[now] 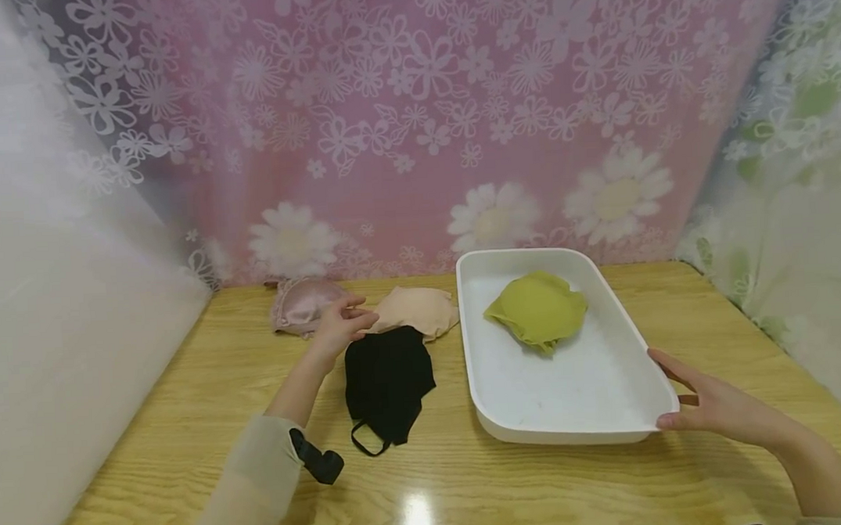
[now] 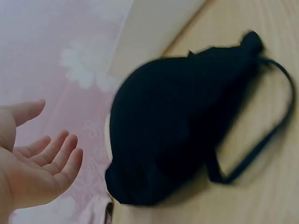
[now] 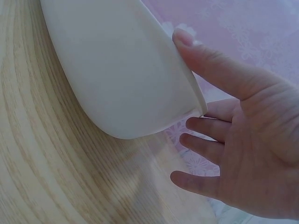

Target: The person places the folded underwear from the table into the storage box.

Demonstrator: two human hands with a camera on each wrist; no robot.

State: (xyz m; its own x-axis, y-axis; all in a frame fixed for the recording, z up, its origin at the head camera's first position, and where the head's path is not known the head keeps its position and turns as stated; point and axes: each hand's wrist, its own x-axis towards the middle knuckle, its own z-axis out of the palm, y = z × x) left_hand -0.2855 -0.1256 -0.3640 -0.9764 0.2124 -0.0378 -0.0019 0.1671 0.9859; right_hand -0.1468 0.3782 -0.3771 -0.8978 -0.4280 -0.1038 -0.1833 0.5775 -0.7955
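My left hand (image 1: 340, 325) is over the table between a satin pink bra (image 1: 304, 305) and a beige bra (image 1: 417, 310), fingers relaxed and holding nothing. Near it lies a folded black bra (image 1: 389, 380) with a thin strap loop; in the left wrist view this black bra (image 2: 173, 126) sits apart from the fingertips (image 2: 74, 142). At the near right corner of a white plastic tub (image 1: 575, 412), my right hand (image 1: 723, 406) holds the rim, thumb and index finger on either side of the corner. A yellow-green bra (image 1: 541, 310) lies inside the tub.
The wooden table (image 1: 173, 414) ends at a pink flowered curtain (image 1: 403, 177) behind. A pale sheet (image 1: 62, 294) hangs on the left and a green-and-white flowered one (image 1: 798, 199) on the right. A black strap mount (image 1: 318, 457) is on the left wrist.
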